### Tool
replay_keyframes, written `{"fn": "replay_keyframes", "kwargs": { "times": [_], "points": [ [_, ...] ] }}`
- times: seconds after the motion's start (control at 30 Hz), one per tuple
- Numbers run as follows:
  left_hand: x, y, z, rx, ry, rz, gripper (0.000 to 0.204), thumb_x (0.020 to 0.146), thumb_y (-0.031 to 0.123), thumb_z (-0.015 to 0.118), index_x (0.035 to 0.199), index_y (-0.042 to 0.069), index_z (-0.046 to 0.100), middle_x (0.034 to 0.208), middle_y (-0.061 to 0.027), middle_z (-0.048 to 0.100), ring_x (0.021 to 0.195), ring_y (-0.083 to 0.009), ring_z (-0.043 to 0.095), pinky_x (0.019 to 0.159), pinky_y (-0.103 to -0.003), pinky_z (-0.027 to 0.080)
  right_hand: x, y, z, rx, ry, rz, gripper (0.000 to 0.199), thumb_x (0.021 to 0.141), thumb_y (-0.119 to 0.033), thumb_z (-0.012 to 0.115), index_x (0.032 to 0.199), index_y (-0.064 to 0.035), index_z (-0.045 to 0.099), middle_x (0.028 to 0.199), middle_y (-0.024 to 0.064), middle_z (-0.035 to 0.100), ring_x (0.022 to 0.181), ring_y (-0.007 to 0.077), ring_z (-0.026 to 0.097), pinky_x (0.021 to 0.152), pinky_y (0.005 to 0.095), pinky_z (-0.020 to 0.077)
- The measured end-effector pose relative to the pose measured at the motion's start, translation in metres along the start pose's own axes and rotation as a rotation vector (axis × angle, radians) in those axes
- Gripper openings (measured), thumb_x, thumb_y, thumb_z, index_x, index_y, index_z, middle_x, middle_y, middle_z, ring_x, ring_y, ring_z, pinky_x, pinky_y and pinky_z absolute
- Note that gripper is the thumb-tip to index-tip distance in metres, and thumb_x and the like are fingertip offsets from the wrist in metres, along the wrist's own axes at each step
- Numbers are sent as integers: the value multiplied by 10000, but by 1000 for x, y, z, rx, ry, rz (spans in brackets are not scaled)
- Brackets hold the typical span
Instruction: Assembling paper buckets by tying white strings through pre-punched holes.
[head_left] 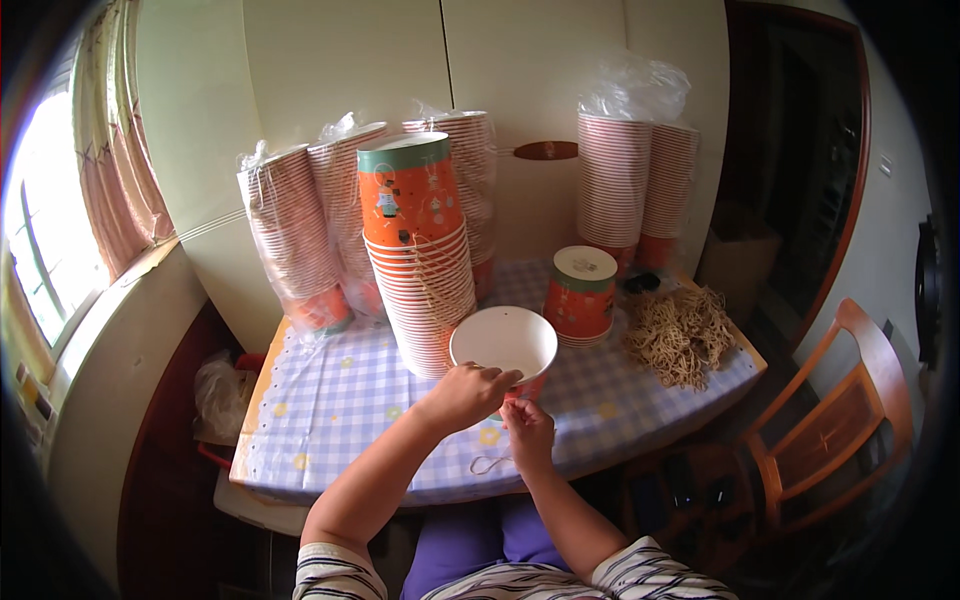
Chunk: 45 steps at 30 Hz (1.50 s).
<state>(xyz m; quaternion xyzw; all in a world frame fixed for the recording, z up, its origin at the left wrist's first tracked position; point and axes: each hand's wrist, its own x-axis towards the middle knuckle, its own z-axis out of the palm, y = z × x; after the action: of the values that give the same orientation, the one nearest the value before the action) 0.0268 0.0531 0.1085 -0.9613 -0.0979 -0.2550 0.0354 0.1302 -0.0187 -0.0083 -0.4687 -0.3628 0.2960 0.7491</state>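
A white-lined paper bucket (503, 338) with an orange outside stands upright near the table's front edge, its mouth facing up. My left hand (468, 396) is closed at its near side, fingers at the rim. Just below and to the right, my right hand (529, 432) is pinched against the bucket's wall. A thin tan cord (488, 466) trails in a loop below my right hand; the pinch seems to be on this cord, though my fingertips partly hide it. Behind the bucket rises a tall upside-down stack of orange paper buckets (420, 270), with cords draped down its side.
A short inverted bucket stack (582, 295) stands right of the bucket, beside a tangled pile of tan cords (682, 338). Plastic-wrapped bucket stacks (292, 235) line the back left, and more wrapped stacks (612, 180) the back right. A wooden chair (835, 415) is at the right.
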Motion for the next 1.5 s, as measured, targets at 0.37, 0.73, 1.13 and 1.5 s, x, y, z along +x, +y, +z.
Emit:
{"fn": "replay_keyframes", "kwargs": {
  "times": [0.37, 0.73, 1.13, 1.5],
  "points": [
    [-2, 2, -1, -2, 35, 6, 328, 725, 78, 604, 1046, 15, 591, 788, -117, 655, 684, -280, 650, 614, -368, 523, 0, 2, -2, 0, -22, 13, 178, 866, -173, 639, 871, 5, 635, 672, 3, 599, 598, 51, 513, 569, 207, 428],
    [-1, 1, 2, -21, 48, 9, 345, 723, 82, 617, 1060, 12, 592, 787, -139, 658, 702, -288, 656, 628, -375, 527, 0, 1, -2, 14, -23, 50, 170, 872, -171, 632, 897, -3, 642, 720, 5, 620, 610, 47, 513, 570, 205, 429],
    [-6, -3, 5, -21, 99, -13, 347, 728, 104, 614, 1066, 25, 603, 749, -142, 656, 659, -288, 651, 588, -369, 523, -5, 13, -6, 162, -89, 141, 167, 898, -212, 607, 903, -46, 624, 683, -28, 544, 559, 24, 445, 497, 172, 349],
    [-7, -3, 3, -8, 83, -21, 344, 726, 93, 605, 1065, 33, 607, 779, -116, 663, 673, -267, 652, 607, -363, 521, -2, 24, -13, 277, -107, 219, 149, 884, -180, 627, 891, -32, 630, 717, -8, 576, 576, 28, 468, 487, 168, 374]
  ]
}}
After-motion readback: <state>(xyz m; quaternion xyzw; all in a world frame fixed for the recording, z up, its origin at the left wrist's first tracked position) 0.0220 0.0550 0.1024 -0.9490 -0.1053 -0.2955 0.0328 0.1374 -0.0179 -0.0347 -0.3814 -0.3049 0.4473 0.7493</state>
